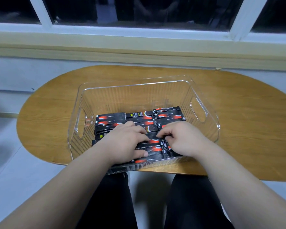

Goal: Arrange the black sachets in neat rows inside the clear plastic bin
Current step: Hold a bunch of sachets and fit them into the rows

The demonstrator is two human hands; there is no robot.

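Left hand (127, 142) presses flat and right hand (183, 139) pinches black sachets (139, 115) rowed inside the clear plastic bin (139, 96).

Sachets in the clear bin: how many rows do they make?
3. The left row, middle row and right row lie side by side in the bin. The left hand and right hand cover parts, so more sachets may be hidden.

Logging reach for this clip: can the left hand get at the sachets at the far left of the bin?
Probably yes: the left hand lies inside the open bin, and those sachets sit uncovered just beyond it.
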